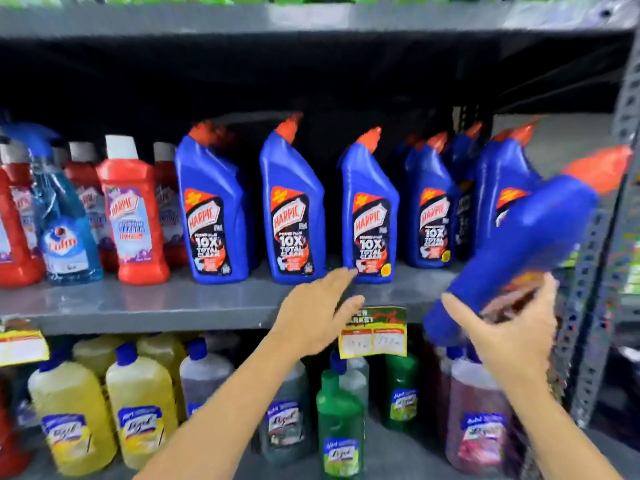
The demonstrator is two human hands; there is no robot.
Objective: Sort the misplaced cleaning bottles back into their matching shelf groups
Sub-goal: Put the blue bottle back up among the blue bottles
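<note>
My right hand [516,327] grips the base of a blue Harpic bottle [533,233] with a red cap, tilted to the right and held in front of the shelf's right end. My left hand [318,313] is open, fingers stretched toward the foot of the third blue Harpic bottle [372,216] on the middle shelf [138,306]. More blue Harpic bottles [214,209] stand in a row along that shelf. At the left stand red Harpic bottles [133,216], with a light-blue Colin spray bottle [65,233] among them.
The lower shelf holds yellow Lizol bottles [138,407], grey ones [204,375], green ones [341,427] and a pink one [481,417]. A price tag [377,336] hangs on the shelf edge. A perforated metal upright [595,306] bounds the right side.
</note>
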